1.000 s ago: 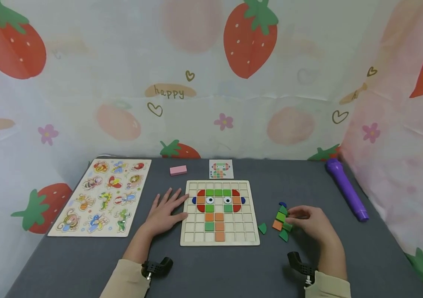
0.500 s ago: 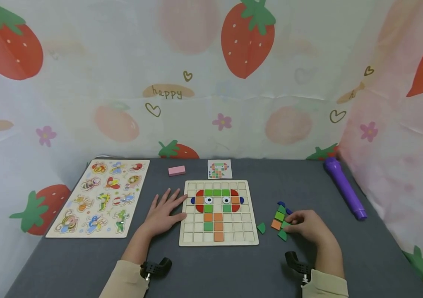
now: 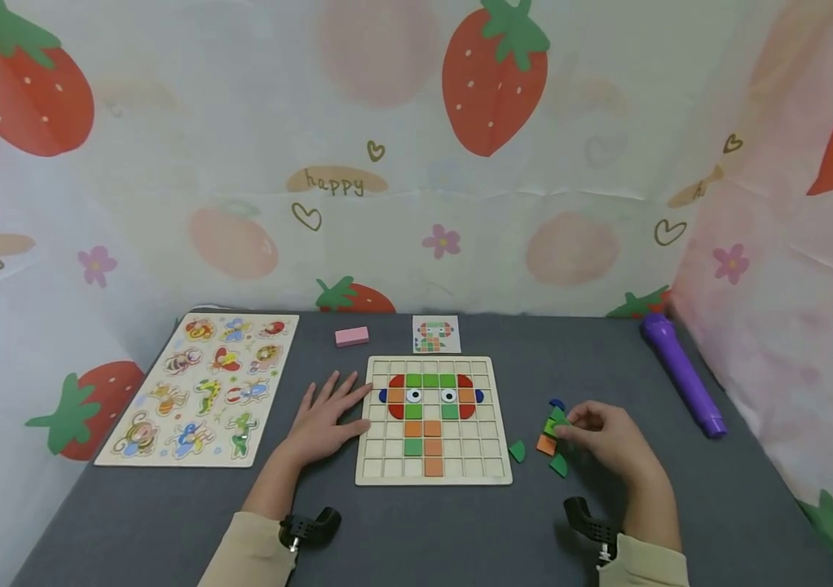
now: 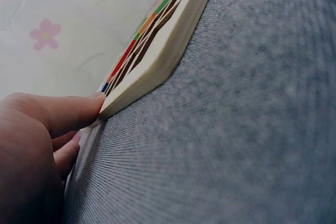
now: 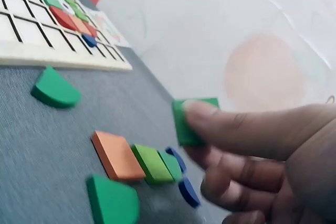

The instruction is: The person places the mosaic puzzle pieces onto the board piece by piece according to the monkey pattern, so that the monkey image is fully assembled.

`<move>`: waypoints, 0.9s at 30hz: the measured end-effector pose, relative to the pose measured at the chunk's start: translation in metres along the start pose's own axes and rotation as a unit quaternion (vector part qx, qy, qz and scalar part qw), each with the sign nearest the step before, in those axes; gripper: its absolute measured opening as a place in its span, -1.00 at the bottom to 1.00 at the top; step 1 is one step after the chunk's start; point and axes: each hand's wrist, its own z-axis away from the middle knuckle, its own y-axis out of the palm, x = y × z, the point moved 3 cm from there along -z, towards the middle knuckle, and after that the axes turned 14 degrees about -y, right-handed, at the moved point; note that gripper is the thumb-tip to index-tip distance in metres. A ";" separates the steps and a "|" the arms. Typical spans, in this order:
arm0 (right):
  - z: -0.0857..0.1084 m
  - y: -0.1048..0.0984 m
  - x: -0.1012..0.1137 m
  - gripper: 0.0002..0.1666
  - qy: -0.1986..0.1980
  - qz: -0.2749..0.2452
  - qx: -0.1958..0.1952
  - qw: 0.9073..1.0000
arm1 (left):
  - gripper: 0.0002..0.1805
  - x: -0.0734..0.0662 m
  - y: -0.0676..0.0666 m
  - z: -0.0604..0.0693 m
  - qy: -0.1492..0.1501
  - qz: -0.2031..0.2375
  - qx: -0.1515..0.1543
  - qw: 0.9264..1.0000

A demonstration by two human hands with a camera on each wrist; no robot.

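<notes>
A pale wooden grid board lies mid-table, with red, green, orange and blue tiles and two eye tiles set in its cells. My left hand rests spread beside it, thumb and a fingertip touching its left edge. Between thumb and fingers my right hand pinches a green square tile, lifted above the table in the right wrist view. Below it lie an orange tile, a light green tile, a small green piece and two blue pieces. Two green quarter-round tiles lie nearer the board.
A small picture card lies behind the board, with a pink block to its left. An insect puzzle board occupies the table's left side. On the right lies a purple cylinder. A strawberry-print curtain stands behind the table.
My right hand has picked up the green square tile from the loose pieces and raised it slightly. My left hand stays at the board's edge.
</notes>
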 end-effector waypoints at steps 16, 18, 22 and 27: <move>-0.028 0.048 0.066 -0.75 -0.051 -0.058 -0.013 0.997 | -0.26 0.003 -0.001 0.002 -0.007 0.000 -0.001 1.000; -0.031 0.060 0.070 -0.79 -0.058 -0.067 0.000 0.996 | -0.26 0.004 -0.001 0.002 -0.009 -0.004 -0.001 1.000; -0.037 0.082 0.077 -0.84 -0.073 -0.081 0.028 0.994 | -0.25 0.003 -0.001 0.001 -0.007 -0.005 0.003 1.000; -0.041 0.104 0.085 -0.85 -0.105 -0.084 0.068 0.989 | -0.25 -0.001 -0.002 0.002 -0.003 0.000 0.003 1.000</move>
